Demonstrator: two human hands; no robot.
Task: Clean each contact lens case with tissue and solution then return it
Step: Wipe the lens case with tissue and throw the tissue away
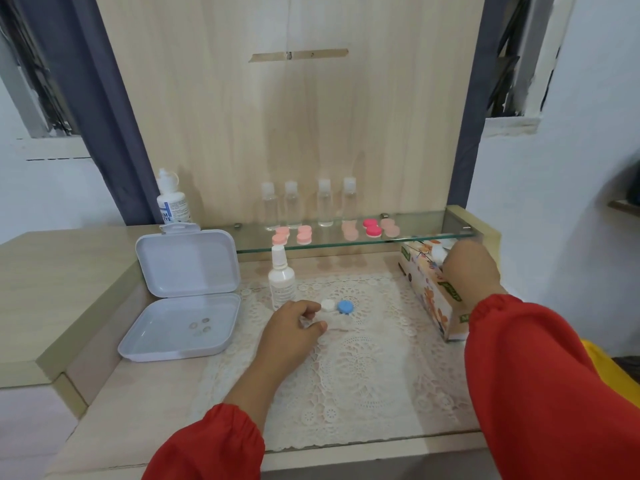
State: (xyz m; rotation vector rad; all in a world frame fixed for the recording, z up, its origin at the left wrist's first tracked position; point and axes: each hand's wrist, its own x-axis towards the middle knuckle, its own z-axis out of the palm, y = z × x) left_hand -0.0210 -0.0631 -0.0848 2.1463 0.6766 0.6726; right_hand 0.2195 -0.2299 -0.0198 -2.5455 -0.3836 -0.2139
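A lace doily (360,368) is spread over the desk top (114,424), and places are given from it. Near its far edge a white cap (327,305) and a blue cap (345,306) are laid side by side, with a clear contact lens case (337,322) seen just in front of them; its outline is faint against the lace. The left hand (291,332) is rested on the doily beside the case, fingers curled and thumb stretched towards it; whether the case is actually touched cannot be told. At the doily's far left corner a white spray bottle (282,278) is stood upright. Left of the doily an open white box (183,296) is placed, lid tilted up, with a few small round items in its tray. Along the doily's right edge a printed tissue box (431,296) is laid, and the right hand (472,268) is reached over its far end, where a white tissue (439,252) is seen at the fingers; the fingers are hidden behind the hand, so the grip cannot be told. Both arms are covered by red sleeves. Beyond the doily a glass shelf (426,237) carries four clear small bottles (308,204) and several pink lens cases (372,227). A larger solution bottle (172,200) is stood behind the box
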